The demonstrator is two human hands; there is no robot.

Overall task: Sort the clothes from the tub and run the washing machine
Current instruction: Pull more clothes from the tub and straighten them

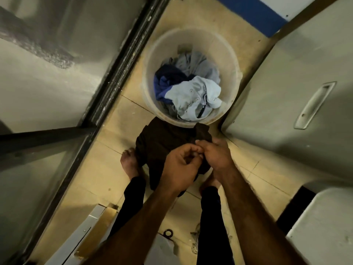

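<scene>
A round pale tub (150,60) stands on the tiled floor ahead of me. It holds a light blue buttoned shirt (193,96), a dark blue garment (166,81) and a grey one (198,64). Just in front of the tub hangs a dark brown garment (162,140), held up over my feet. My left hand (179,169) and my right hand (215,155) meet at its near edge, fingers curled and pinching the cloth. The lower part of the garment is hidden behind my hands.
A metal-framed door or panel (114,73) runs along the left. A grey appliance with a recessed handle (313,106) fills the right side; another pale unit (324,217) sits at the lower right. My bare feet and dark trousers (210,217) stand on the narrow floor strip.
</scene>
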